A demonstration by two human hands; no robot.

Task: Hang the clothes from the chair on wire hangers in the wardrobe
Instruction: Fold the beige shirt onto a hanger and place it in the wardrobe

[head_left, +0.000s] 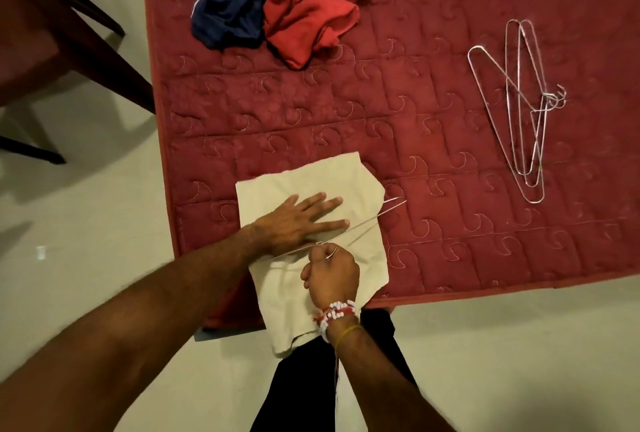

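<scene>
On cream cloth (311, 189), hanger (367, 219) diagonal, hook nearward.

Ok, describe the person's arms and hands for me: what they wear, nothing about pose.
Neither sleeves nor gloves show: the left forearm and the right forearm are bare. The left hand and its wrist wear nothing visible. The right hand has a red-and-white beaded bracelet at the wrist, and just behind it a thin yellow band.
</scene>
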